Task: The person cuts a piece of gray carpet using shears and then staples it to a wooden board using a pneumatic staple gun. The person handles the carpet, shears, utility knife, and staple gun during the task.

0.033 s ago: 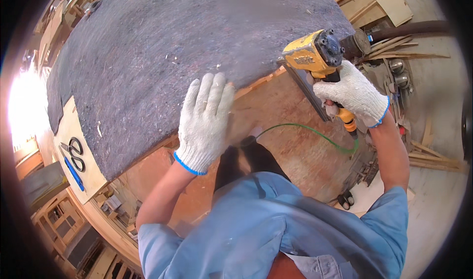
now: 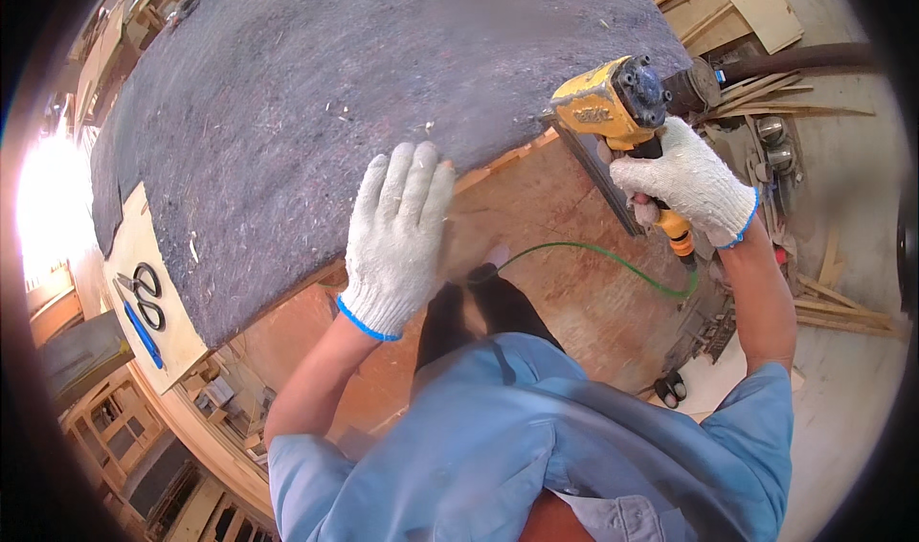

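Rests the left hand (image 2: 392, 240), palm down, at the near edge of the gray cloth (image 2: 316, 92), with fingers straight and side by side, holding nothing. Grips a yellow nail gun (image 2: 595, 108) in the right hand (image 2: 684, 180), with fingers wrapped around the handle. Has the nail gun near the right end of the gray cloth's near edge. Cannot tell about its nose, touching the gray cloth or just close to it. Shows a strip of wooden edge (image 2: 505, 163) along the near side of the gray cloth, between the left hand and the nail gun. Trails a green hose (image 2: 593, 246) from the nail gun, nearer than the gray cloth. Has black scissors (image 2: 148, 303) and a thin blue tool (image 2: 144, 337) on a pale board (image 2: 182, 358), left of the gray cloth. Has long wood strips (image 2: 842, 314) to the right of the gray cloth.

Looks like the step of holding the gray cloth flat and lining up the nail gun. Calls next, as a guess, for a firm grip, a straight nose, and left fingers well out of the way.
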Available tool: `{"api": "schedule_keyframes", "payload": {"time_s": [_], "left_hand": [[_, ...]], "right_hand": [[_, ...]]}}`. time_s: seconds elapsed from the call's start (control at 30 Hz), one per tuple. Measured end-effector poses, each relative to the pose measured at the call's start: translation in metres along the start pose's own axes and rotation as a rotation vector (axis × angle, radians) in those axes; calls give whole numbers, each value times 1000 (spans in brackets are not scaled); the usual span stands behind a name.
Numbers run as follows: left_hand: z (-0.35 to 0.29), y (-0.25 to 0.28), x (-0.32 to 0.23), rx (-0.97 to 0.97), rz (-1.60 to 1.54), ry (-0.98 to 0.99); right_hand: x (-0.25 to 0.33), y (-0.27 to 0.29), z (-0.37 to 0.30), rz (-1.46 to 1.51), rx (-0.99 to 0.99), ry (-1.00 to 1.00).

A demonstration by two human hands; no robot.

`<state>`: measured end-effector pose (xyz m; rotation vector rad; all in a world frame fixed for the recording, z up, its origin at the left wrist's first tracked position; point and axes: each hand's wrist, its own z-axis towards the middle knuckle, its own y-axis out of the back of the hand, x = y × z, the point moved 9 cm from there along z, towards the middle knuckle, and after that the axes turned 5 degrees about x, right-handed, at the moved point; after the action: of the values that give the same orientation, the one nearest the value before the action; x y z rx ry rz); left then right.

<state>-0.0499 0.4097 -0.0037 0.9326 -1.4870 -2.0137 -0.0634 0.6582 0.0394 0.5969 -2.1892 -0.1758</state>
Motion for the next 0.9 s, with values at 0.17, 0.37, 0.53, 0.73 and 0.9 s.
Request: {"api": "schedule_keyframes", "payload": {"time_s": [0.17,0.37,0.53,0.73,0.9], "left_hand": [[-29,15,14,-21,10,59],[-67,25,33,-30,-23,164],[-112,32,55,-87,4,250],[-160,47,81,-158,81,387],[-204,57,102,-220,144,502]], "right_hand": [[19,-30,-2,-32,62,8],[26,-76,1,-41,175,-64],[46,-101,-4,-97,215,-34],[55,-135,2,-130,258,-69],[65,-149,1,-178,257,-53]]}}
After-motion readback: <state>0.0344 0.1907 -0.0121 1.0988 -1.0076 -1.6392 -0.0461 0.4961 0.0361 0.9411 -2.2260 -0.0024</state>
